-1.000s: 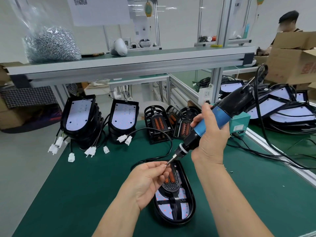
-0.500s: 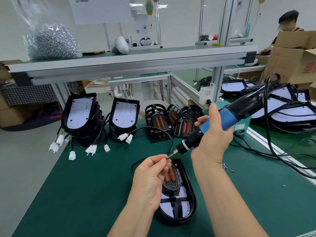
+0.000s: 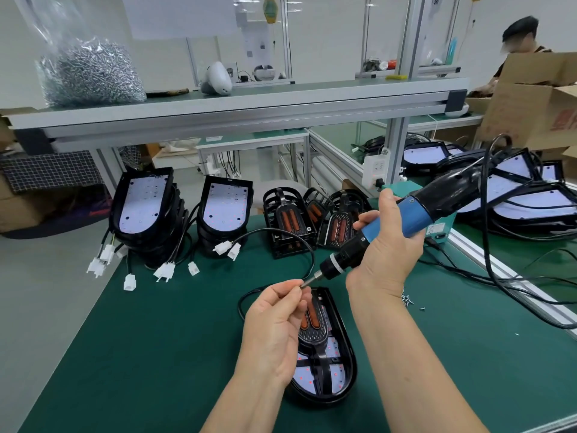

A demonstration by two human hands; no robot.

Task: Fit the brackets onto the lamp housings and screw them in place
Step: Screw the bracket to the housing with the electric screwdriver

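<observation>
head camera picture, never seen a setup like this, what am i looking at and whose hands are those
There is no machine here: the one picture comes from a camera worn on a worker's head, looking down at their own two hands over a green bench. The right hand grips a corded electric screwdriver, tip angled downward. The left hand pinches at its bit, probably seating a screw, though that is too small to see. Below the hands lies a black lamp housing with a bracket fitted on it. Behind stand stacks of more housings with white plugs, and spare brackets. A few loose screws lie to the right, and a bag of screws sits on the shelf.
</observation>
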